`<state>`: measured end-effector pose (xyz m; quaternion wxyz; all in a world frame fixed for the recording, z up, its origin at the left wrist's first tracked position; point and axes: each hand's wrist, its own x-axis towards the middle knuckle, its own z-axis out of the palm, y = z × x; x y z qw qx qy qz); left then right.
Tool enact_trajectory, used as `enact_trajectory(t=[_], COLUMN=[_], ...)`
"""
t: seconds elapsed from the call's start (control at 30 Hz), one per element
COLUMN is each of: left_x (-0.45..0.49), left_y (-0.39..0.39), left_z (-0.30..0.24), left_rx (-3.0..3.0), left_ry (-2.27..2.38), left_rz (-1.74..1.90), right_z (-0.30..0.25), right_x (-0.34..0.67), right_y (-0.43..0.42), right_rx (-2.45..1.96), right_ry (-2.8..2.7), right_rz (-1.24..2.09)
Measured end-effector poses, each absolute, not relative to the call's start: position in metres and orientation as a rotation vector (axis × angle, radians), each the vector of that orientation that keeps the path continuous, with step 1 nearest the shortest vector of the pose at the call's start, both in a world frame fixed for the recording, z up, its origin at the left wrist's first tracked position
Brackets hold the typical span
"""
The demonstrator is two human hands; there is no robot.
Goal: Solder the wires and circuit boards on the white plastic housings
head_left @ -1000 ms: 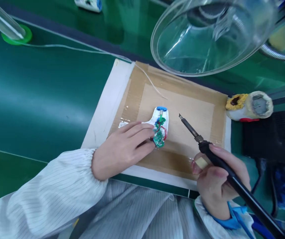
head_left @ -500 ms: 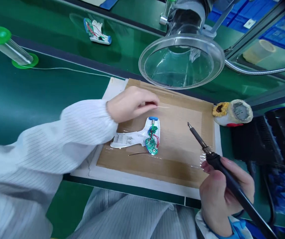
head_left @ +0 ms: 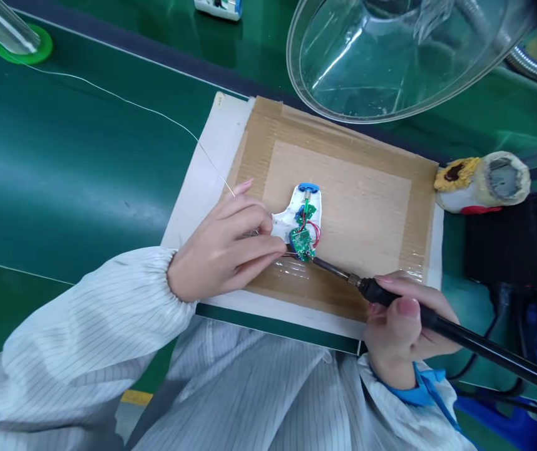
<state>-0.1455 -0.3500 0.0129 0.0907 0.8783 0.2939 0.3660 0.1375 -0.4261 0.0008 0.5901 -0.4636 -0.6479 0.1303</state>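
The left hand [head_left: 221, 250] is curled closed on the end of the white housing [head_left: 285, 220], with its fingers pressing it flat, and a fine wire [head_left: 165, 116], probably solder, runs up to them; whether they pinch it is hard to tell. The right hand [head_left: 404, 316] grasps the soldering iron [head_left: 388, 297] like a pen, its shaft slanting low across the cardboard mat [head_left: 367, 188] toward the green circuit board [head_left: 302, 244], which sits on the housing mid-mat. The tip is hidden at the board's lower edge, so contact cannot be confirmed. This looks a sound way to work: the housing is pinned, and the right hand is braced near the mat's edge for small, steady movements. The left fingertips lie just beside the hot shaft, so that gap is the tight spot. Open mat lies above and right of the board, with the tip sponge holder [head_left: 482, 185] beyond the mat's right edge.
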Motion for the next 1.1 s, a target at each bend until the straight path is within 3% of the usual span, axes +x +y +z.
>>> enact_trajectory(t=[0.4, 1.1], left_x=[-0.1423, -0.1399], left_y=[-0.3468, -0.3469], left_z=[0.0148, 0.0136], left_rx=[2.586, 2.621], left_ry=[0.873, 0.878], left_rz=[1.002, 1.042], right_z=[0.0054, 0.0071], right_x=[0.1376, 0.1387], right_y=[-0.4272, -0.4269], right_rx=[-1.078, -1.092], right_ry=[-1.557, -1.559], right_rz=[0.449, 0.421])
